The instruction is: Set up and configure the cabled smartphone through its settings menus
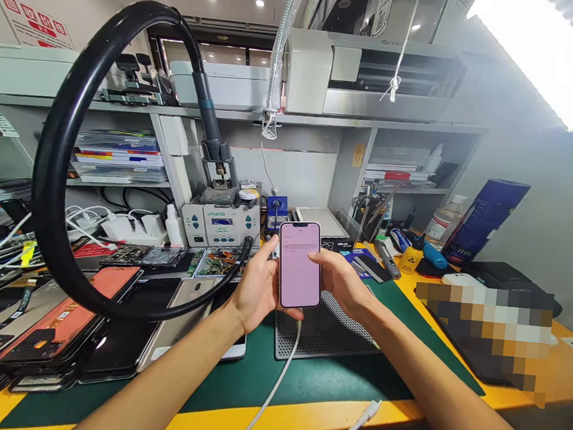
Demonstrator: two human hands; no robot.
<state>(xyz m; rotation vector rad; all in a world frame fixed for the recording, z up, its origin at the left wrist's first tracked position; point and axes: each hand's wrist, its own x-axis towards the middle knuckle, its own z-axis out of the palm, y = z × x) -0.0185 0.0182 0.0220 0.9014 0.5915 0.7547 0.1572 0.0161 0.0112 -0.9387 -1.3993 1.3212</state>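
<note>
In the head view a smartphone (300,276) with a pale pinkish screen is held upright over the mat. My left hand (255,282) is closed around its left side and lower back. The thumb of my right hand (343,280) rests on the screen's right part; its other fingers curl beside and behind the right edge, partly hidden. A white cable (287,369) runs up to the phone's bottom end. Under the hands lies a grey perforated pad (300,347) on the green mat (251,389). The screen's text is too small to read.
A thick black hose (51,154) loops at the left above stacked phones and screens (61,316). A control unit (223,223) stands behind. A loose white cable plug (372,410) lies near the front edge. Bottles, including a yellow one (410,258), and tools stand at the right.
</note>
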